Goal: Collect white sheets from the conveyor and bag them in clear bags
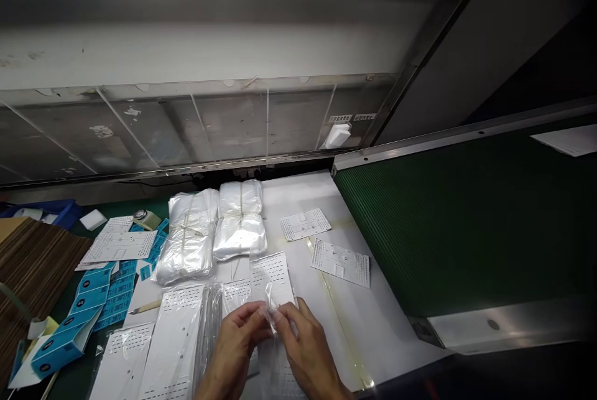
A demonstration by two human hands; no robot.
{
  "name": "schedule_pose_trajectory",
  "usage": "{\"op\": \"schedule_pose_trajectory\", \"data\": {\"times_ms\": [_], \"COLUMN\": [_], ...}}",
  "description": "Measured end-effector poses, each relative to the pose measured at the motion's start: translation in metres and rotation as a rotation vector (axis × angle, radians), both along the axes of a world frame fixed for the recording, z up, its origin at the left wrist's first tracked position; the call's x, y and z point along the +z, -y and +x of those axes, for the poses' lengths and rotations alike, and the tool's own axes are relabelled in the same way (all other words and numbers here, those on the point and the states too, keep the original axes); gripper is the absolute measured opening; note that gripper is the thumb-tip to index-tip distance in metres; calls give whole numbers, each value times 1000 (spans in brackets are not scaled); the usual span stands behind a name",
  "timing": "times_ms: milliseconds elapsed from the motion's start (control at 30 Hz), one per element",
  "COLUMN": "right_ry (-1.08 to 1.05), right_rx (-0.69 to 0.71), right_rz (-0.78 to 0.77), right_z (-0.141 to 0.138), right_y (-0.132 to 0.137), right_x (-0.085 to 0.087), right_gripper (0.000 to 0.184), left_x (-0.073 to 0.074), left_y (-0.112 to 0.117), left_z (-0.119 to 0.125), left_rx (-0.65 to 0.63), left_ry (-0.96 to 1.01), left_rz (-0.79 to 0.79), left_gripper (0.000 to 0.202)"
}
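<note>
The left hand (236, 341) and right hand (305, 350) pinch a clear plastic bag (271, 319), its light, limp, slippery film best held by the edge.

On the table (377, 331), perforated cards (172, 344) lie before bundled plastic bags (186, 235), a conveyor belt (448, 219) to their right.

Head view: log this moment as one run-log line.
left hand: pinches clear plastic bag | right hand: pinches same bag | nearby: white perforated cards, bundled plastic bags
</note>
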State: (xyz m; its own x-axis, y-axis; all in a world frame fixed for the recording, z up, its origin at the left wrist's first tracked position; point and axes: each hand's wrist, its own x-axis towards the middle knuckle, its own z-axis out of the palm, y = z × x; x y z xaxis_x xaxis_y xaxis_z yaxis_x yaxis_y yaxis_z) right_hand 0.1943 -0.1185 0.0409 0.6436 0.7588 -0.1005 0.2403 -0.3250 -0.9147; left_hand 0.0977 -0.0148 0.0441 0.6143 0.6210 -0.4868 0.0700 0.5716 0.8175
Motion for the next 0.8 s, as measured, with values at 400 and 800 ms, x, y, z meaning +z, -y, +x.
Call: {"op": "schedule_pose_trajectory", "data": {"times_ms": [400, 800], "right_ry": [26, -1162], "right_rx": [-76, 6], "right_rz": [-94, 414], "right_z": [43, 13], "right_y": [17, 78], "right_x": [-4, -8], "right_gripper": [32, 27], "left_x": [17, 15], "left_y": [-10, -33], "left_z": [-9, 47], "left_rx": [-213, -365], "left_ry": [-38, -249], "left_rz": [138, 506], "left_gripper": [35, 59]}}
